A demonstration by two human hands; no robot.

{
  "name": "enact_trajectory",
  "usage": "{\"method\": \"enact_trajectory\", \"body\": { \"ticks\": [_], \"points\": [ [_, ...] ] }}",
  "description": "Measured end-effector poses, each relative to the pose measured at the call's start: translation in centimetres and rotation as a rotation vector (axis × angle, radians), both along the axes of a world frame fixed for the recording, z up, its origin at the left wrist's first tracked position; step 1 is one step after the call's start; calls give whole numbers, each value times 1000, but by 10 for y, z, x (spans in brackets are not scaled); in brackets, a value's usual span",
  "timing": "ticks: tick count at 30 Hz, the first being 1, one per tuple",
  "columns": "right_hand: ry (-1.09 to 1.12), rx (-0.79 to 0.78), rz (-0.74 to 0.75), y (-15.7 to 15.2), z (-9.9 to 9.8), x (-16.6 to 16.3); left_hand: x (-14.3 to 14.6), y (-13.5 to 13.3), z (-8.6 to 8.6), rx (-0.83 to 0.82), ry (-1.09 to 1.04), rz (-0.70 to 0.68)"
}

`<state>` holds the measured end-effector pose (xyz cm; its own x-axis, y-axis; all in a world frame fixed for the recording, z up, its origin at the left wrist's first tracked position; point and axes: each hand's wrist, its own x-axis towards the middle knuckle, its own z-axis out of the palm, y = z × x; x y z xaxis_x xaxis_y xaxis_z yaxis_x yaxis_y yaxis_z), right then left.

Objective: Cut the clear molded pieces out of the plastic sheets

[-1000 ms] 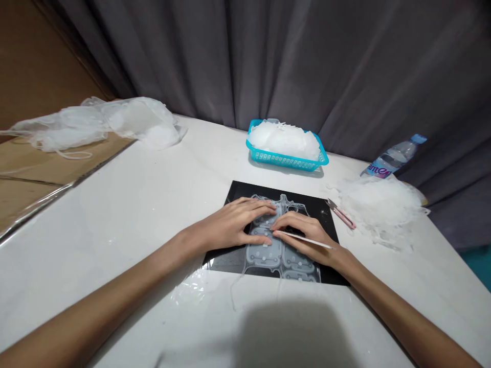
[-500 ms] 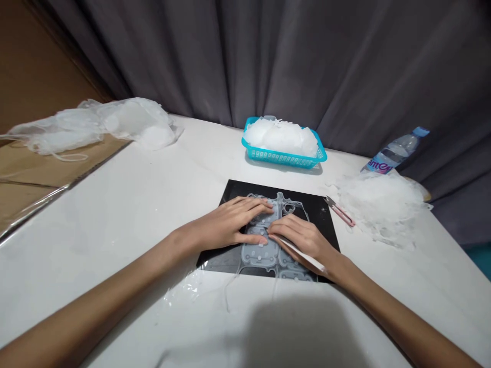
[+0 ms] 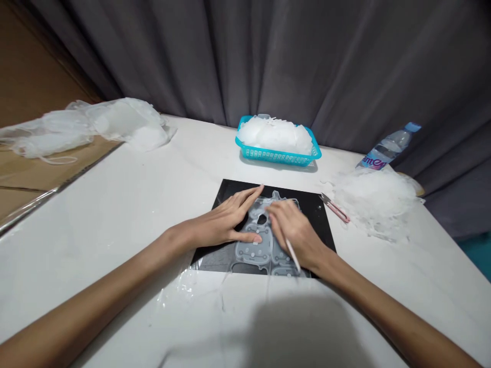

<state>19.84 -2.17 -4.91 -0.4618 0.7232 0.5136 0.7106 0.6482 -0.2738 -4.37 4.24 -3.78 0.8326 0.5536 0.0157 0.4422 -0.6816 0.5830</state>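
A clear moulded silicone sheet [image 3: 253, 250] with several pads lies on a black mat [image 3: 230, 191] in the middle of the white table. My left hand [image 3: 226, 220] lies flat on the sheet's left side, fingers stretched out and pressing it down. My right hand [image 3: 293, 230] rests on the sheet's right side, fingers closed round a thin white stick [image 3: 293, 254] whose tail points back toward my wrist. Its tip is hidden under my fingers.
A turquoise basket [image 3: 278, 153] heaped with white scraps stands behind the mat. A pink cutter [image 3: 335, 208] and a pile of white trimmings [image 3: 374, 199] lie to the right, with a water bottle [image 3: 385, 148] behind. Crumpled plastic bags [image 3: 92, 122] sit far left on cardboard. Grey curtain at the back.
My right hand has turned so the stick now points back toward me instead of out to the right. My left fingers have slid up the sheet.
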Motion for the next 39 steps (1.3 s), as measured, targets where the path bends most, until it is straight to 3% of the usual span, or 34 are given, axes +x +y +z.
{"method": "enact_trajectory", "body": {
  "ticks": [3,5,10,14,17,22,25,28,31,39],
  "points": [
    [252,33,-231,22,5,21,-1,1,2,-38,63,-1],
    [340,-8,-288,29,11,34,-2,1,3,-54,74,0],
    [316,-164,-75,14,36,31,3,-5,2,-32,-118,153],
    [337,-264,47,-5,52,17,17,-12,11,33,-314,261],
    [440,-306,41,-12,56,17,25,-16,20,-101,-363,309],
    [426,-36,-156,-23,47,18,27,-23,27,-616,-525,421],
    [349,17,-119,-30,38,8,28,-25,29,-775,-617,447],
    [267,-81,-93,-35,31,-6,30,-26,30,-833,-651,442],
    [204,-158,-170,-37,22,-18,31,-29,29,-874,-663,426],
    [362,-248,-237,-39,11,-23,28,-29,26,-918,-655,421]
  ]
}}
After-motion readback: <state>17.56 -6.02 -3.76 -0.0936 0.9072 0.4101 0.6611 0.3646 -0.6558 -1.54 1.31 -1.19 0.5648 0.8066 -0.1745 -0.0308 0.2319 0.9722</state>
